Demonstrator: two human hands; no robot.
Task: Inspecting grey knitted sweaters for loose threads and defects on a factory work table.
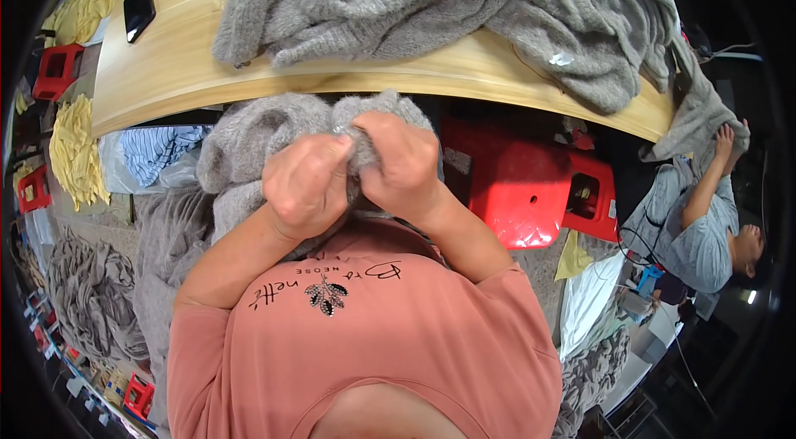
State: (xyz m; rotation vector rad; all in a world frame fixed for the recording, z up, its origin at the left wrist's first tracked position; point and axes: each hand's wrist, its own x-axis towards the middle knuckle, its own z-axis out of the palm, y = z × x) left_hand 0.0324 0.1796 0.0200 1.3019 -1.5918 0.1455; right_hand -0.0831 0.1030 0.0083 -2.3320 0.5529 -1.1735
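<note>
A fuzzy grey knit garment (240,140) lies bunched over my lap, below the table's near edge. My left hand (307,182) is closed on the knit, its fingers curled inward. Close beside it, my right hand (400,159) also grips the fabric in a fist. A small fold of the knit is pinched up between the two hands. The fingertips are mostly hidden by the knuckles. More grey knitwear (398,4) is heaped on the wooden table (182,66) in front of me.
A black phone (139,9) rests on the table's left. Beside me at right is a red plastic stool (522,198). Another person (705,215) at far right handles the hanging grey knit. Yellow garments (75,153), a blue striped cloth (157,153) and a grey pile (95,298) lie to my left.
</note>
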